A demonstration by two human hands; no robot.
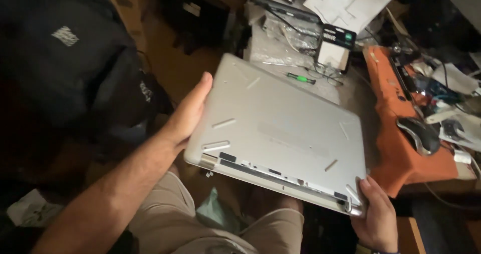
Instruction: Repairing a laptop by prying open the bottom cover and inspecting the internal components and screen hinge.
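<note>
Silver laptop held upside down over my lap, base cover not yet off.

I have the closed laptop (pixel 280 134) bottom-up and tilted in the air between both hands: my left hand (pixel 188 114) grasps its left edge with the thumb lying on the base, my right hand (pixel 376 216) grips the near right corner by the hinge. The base panel looks fully seated, rubber strips in place, so I judge the opening work barely begun. A green-handled screwdriver (pixel 299 78) lies untouched on the cluttered bench (pixel 355 96) beyond, near a small box (pixel 334 48) and a mouse (pixel 420 134) on an orange cloth (pixel 396 156).
</note>
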